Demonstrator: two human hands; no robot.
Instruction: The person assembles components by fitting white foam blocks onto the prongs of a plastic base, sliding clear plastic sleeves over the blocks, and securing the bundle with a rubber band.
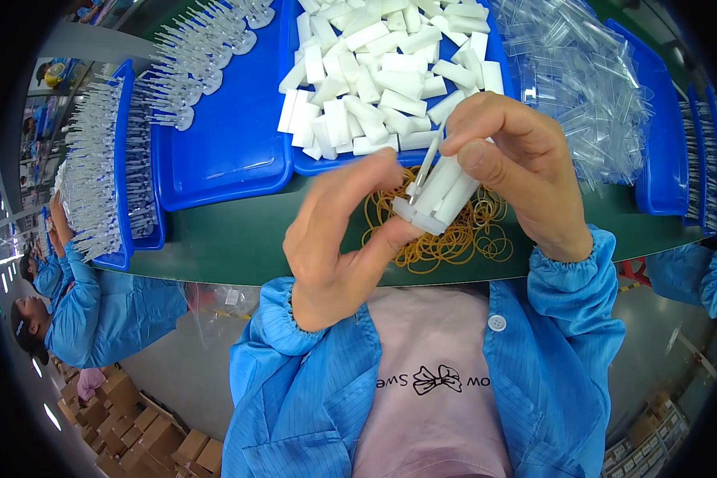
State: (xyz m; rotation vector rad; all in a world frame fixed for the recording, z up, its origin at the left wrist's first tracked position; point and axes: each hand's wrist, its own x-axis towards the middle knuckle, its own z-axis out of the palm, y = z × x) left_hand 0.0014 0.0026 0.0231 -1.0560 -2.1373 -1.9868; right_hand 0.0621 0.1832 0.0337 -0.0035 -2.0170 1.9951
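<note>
My right hand (526, 167) grips a white plastic piece (449, 197) between thumb and fingers, tilted above the table. A round-edged base (419, 215) forms its lower left end, and a thin white stalk (427, 163) runs along its side. My left hand (334, 239) is at that base, its thumb tip touching it or just beside it. The left fingers are spread from the thumb, somewhat blurred. Beneath the piece lies a pile of tan rubber bands (486, 231), partly hidden by my hands.
White blocks (398, 82) fill a blue tray (315, 166) ahead. Left of it, another blue tray (223, 151) holds stalked white pieces (203, 56). Clear plastic pieces (581, 88) are heaped at the right. Racks of stalked parts (95, 159) stand farther left. A co-worker (103, 311) is at the left.
</note>
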